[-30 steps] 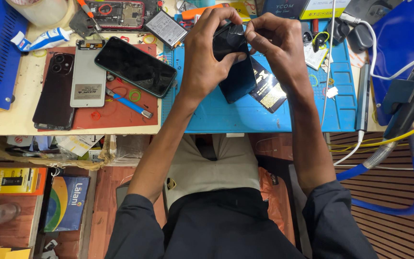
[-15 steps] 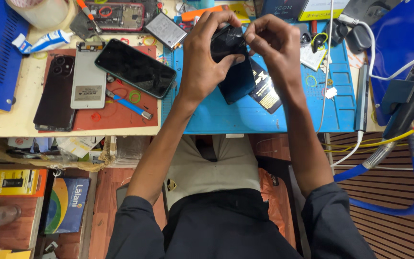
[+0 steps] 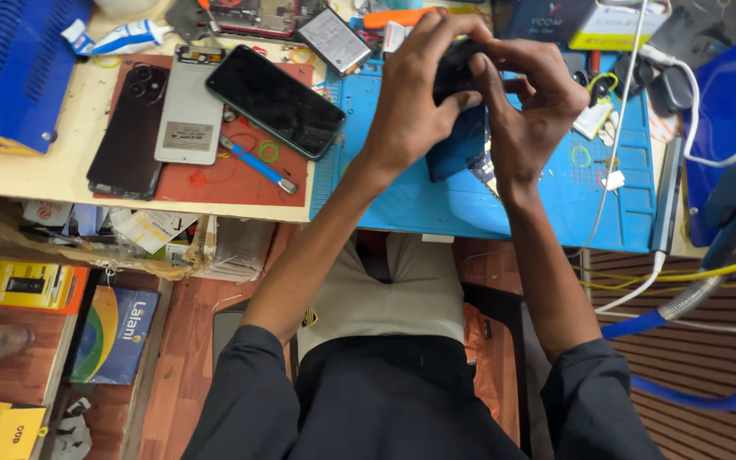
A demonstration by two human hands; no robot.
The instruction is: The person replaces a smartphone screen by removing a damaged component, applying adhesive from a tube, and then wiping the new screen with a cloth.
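Note:
Both hands meet over a blue work mat point(image 3: 402, 204), holding a small black object point(image 3: 453, 68). My left hand point(image 3: 415, 98) wraps it from the left with fingers curled over its top. My right hand point(image 3: 526, 106) pinches it from the right, thumb pressed against its side. Most of the black object is hidden by fingers, and I cannot tell what it is. Right under the hands lies a dark blue phone back cover point(image 3: 457, 145), partly covered by them.
A black phone point(image 3: 276, 100) lies tilted on a red mat point(image 3: 240, 183), beside a grey phone back point(image 3: 189, 111), a dark phone back point(image 3: 129, 128) and a blue tool point(image 3: 257, 166). A blue machine point(image 3: 10, 68) stands at far left. Cables and a blue hose point(image 3: 726, 375) crowd the right.
Both hands stay closed on the black object over the blue mat, with only slight shifts of the fingers. The view has drifted a little.

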